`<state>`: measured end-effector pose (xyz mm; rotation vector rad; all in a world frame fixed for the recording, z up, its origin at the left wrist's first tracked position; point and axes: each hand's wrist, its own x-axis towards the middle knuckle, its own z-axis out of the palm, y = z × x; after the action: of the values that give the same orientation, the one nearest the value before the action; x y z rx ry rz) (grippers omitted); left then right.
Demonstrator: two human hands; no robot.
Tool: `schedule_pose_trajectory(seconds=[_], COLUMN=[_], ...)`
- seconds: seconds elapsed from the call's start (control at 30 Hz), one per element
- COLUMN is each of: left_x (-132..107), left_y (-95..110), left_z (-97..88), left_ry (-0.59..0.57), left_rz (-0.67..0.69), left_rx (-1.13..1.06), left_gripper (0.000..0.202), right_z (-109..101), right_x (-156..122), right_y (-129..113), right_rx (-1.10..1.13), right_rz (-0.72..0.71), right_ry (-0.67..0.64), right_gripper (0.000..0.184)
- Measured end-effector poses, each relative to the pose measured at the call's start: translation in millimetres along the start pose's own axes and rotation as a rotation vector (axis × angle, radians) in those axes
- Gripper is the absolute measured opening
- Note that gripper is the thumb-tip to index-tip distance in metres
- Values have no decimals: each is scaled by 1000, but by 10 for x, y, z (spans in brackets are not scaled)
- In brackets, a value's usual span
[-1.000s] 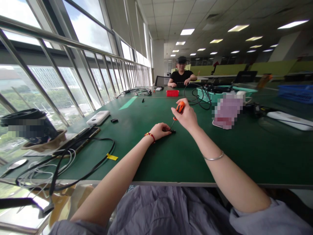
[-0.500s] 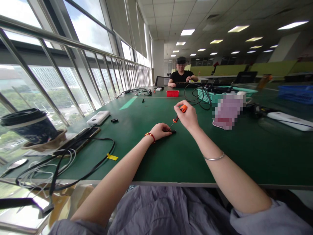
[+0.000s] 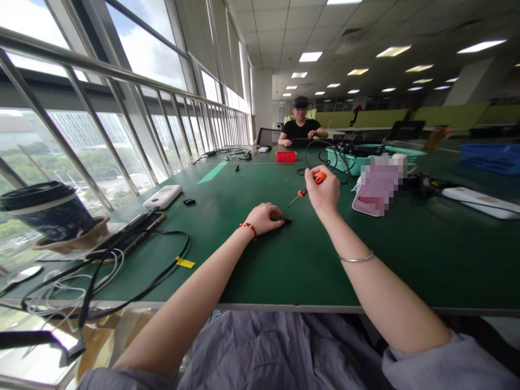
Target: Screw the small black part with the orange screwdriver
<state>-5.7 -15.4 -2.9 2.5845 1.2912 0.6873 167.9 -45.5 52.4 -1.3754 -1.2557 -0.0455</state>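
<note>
On the green table point(image 3: 260, 271), my left hand point(image 3: 266, 218) is closed around a small black part point(image 3: 287, 220), too small to make out its kind. One end of the part sticks out past my fingertips. My right hand point(image 3: 324, 189) grips a screwdriver point(image 3: 303, 193) with an orange and black handle. Its thin metal shaft slants down to the left, and the tip is apart from the black part, above and slightly right of it.
To the left lie a white device point(image 3: 162, 197), a small black piece point(image 3: 189, 201), tangled cables point(image 3: 134, 298) and a paper cup point(image 3: 49, 211) in a holder. Farther off are a red box point(image 3: 286, 157), a teal basket point(image 3: 357, 162), a phone-like object point(image 3: 377, 189) and a seated person point(image 3: 300, 129).
My right hand has moved right with the screwdriver, lifting its tip away from the black part. My left hand stays in nearly the same place, holding the part.
</note>
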Motion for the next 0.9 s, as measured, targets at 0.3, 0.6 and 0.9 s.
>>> schedule_pose_trajectory(seconds=[0.3, 0.6, 0.9], left_x=[38, 41, 34], left_y=[44, 22, 31], left_z=[21, 5, -32], left_ry=[20, 14, 26], left_rz=[28, 38, 76], left_rx=[-47, -38, -59], left_gripper=[17, 17, 12], right_z=[24, 36, 39], right_x=[14, 17, 15], right_y=[81, 99, 119], right_rx=[-97, -90, -119], right_rz=[16, 2, -23], right_ry=[-23, -36, -46], right_gripper=[26, 25, 29])
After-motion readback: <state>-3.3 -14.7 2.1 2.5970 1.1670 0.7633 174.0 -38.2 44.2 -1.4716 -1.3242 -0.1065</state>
